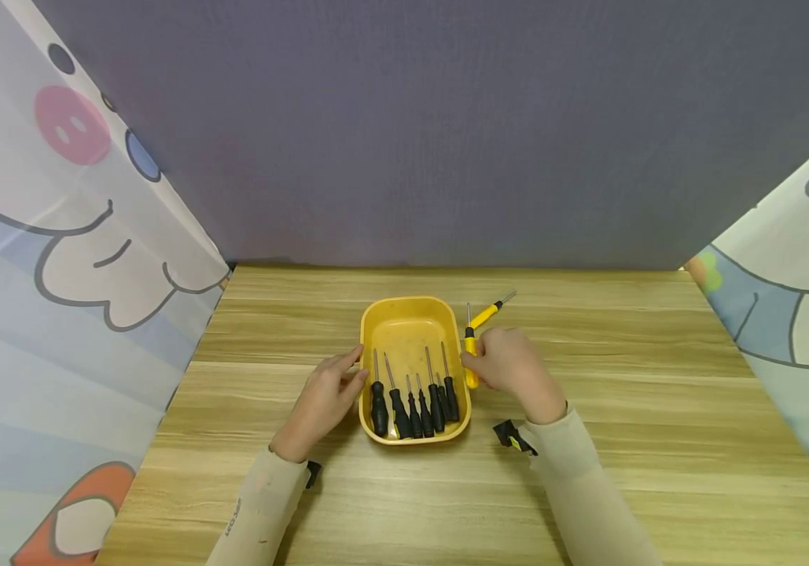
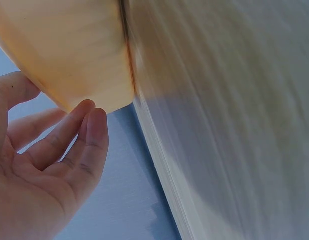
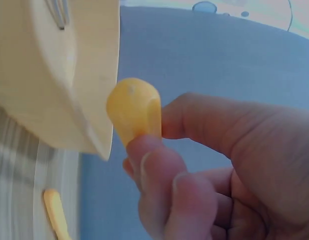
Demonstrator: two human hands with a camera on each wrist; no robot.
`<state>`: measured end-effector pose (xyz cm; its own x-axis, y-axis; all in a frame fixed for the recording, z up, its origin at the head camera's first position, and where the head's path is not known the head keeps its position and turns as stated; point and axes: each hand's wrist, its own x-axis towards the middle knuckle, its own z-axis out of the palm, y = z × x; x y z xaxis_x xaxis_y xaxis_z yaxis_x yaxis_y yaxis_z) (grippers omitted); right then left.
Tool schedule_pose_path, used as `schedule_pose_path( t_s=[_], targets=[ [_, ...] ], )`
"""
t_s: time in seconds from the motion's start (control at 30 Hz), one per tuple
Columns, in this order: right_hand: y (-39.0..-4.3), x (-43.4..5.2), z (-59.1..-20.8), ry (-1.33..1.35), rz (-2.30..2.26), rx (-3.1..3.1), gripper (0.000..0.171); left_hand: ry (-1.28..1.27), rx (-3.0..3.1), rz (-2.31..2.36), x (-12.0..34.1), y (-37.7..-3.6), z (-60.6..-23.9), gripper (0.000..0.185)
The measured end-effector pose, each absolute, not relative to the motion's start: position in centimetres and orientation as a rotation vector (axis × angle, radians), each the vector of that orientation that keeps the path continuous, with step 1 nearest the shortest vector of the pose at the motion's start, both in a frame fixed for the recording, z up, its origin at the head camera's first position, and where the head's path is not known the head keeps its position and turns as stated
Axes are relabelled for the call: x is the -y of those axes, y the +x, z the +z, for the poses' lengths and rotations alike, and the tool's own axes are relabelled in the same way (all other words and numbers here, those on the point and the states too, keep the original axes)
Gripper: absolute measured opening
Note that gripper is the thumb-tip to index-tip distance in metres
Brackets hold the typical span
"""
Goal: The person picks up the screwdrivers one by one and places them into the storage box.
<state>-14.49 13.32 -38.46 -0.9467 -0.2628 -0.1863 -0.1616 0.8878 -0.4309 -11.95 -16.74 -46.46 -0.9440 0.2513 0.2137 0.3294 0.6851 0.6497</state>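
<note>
A yellow plastic tray point(image 1: 407, 336) stands mid-table in the head view, with several black-handled screwdrivers point(image 1: 379, 409) lying side by side in its near half, tips pointing away. My left hand point(image 1: 322, 397) is at its left side, fingertips against the outer wall in the left wrist view. By the tray's right side, my right hand point(image 1: 513, 365) pinches a yellow-handled screwdriver point(image 3: 134, 110) between thumb and fingers, its tip pointing away. A second yellow screwdriver point(image 1: 485, 316) lies slantwise on the table just beyond it.
The wood-grain table point(image 1: 659, 424) extends to both sides of the tray. A grey panel point(image 1: 446, 141) rises behind its far edge. Cartoon-printed sheets point(image 1: 36, 314) hang at the left and right. Black straps point(image 1: 513, 436) show near both wrists.
</note>
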Motion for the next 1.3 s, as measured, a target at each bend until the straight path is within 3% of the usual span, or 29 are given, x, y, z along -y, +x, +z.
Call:
schedule_pose_path(
  t_s=[0.67,1.3],
  targets=[
    [-13.4,-7.8,-40.1,-0.493,-0.616,-2.833,0.051,-0.498,2.762,-1.108,16.8,-11.9,-46.5,0.047],
    [-12.8,-4.8,-42.8,-0.568,-0.622,-2.732,0.033,-0.492,2.768,-1.121,16.9,-12.1,-46.7,0.046]
  ],
)
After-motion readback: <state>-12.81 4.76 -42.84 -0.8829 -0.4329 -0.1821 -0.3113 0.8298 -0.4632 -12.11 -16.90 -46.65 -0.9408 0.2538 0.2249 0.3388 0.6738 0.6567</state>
